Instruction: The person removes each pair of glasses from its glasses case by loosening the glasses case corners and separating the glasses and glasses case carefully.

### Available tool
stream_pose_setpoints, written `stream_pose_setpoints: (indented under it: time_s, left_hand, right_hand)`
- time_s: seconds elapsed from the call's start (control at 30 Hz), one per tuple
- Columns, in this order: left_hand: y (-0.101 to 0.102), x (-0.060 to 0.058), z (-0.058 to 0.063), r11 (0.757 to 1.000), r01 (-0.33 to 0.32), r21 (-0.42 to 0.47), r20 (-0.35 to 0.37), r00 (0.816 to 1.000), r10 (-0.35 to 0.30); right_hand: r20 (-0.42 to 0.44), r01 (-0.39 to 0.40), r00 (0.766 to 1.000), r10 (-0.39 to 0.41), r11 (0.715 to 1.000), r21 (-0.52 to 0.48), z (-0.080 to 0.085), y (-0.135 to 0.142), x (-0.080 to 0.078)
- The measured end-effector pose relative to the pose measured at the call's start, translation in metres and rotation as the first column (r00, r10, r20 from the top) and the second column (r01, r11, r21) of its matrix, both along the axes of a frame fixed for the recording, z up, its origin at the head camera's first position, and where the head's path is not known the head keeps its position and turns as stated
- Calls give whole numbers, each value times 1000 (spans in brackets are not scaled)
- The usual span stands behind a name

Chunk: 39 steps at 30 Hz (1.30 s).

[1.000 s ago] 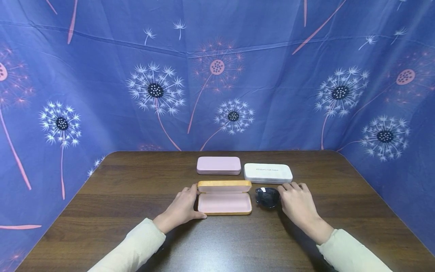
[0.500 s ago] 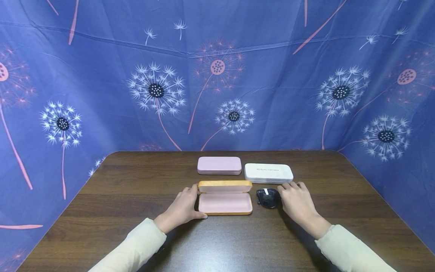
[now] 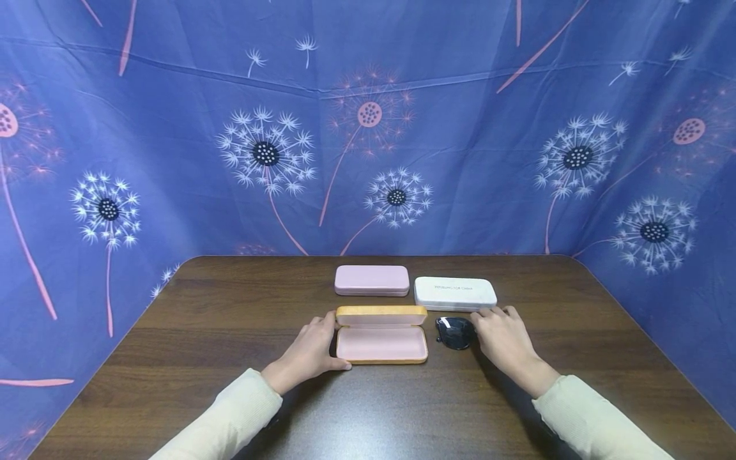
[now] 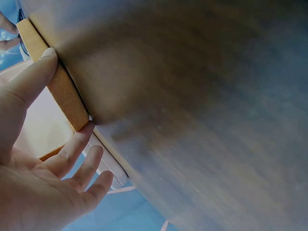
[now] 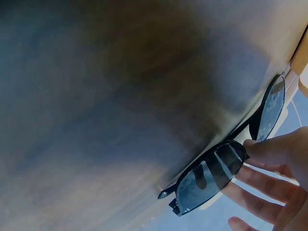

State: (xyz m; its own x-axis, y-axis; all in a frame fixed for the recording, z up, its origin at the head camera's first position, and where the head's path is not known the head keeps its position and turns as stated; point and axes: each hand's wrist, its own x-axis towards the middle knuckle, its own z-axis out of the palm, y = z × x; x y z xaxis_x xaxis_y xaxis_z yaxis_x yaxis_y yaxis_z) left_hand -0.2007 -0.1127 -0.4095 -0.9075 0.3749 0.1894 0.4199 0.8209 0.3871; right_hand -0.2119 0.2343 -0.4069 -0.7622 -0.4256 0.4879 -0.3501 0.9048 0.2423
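Observation:
An orange glasses case [image 3: 381, 311] with a pale pink lining lies open on the table, its lid tipped back. My left hand [image 3: 310, 348] holds the case's left end. In the left wrist view the thumb [image 4: 41, 70] presses the case's front side and the fingers reach the back corner. To the right of the case, my right hand [image 3: 505, 338] holds dark sunglasses [image 3: 454, 333]. The right wrist view shows the thumb and a finger pinching the black-framed sunglasses [image 5: 207, 178] near the bridge, both lenses visible.
Behind the orange case lies a closed lilac glasses case [image 3: 371, 280]. A closed white glasses case [image 3: 454, 292] with lettering sits beside it, just behind the sunglasses. A blue dandelion-print cloth [image 3: 460, 128] hangs around the back and sides of the brown wooden table [image 3: 230, 300].
The sunglasses have turned slightly in my right hand, and the glare on the lens has shifted. My left hand and the orange case keep their place.

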Motion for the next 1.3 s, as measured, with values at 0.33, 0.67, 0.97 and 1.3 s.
stream_pose_setpoints:
  time_s: [0.33, 0.67, 0.97, 1.3]
  left_hand:
    - [0, 0, 0, 1000, -1, 2, -3, 1000, 1]
    - [0, -1, -1, 1000, 0, -1, 7, 1000, 0]
    - [0, -1, -1, 1000, -12, -6, 6, 1000, 12]
    - [0, -3, -2, 1000, -11, -14, -3, 1000, 11]
  right_hand:
    - [37, 20, 999, -20, 1000, -14, 3, -2, 1]
    - [45, 36, 998, -34, 999, -35, 10, -7, 1]
    - [-42, -41, 998, 36, 994, -105, 14, -24, 2]
    - [-63, -106, 993, 97, 983, -152, 15, -45, 5]
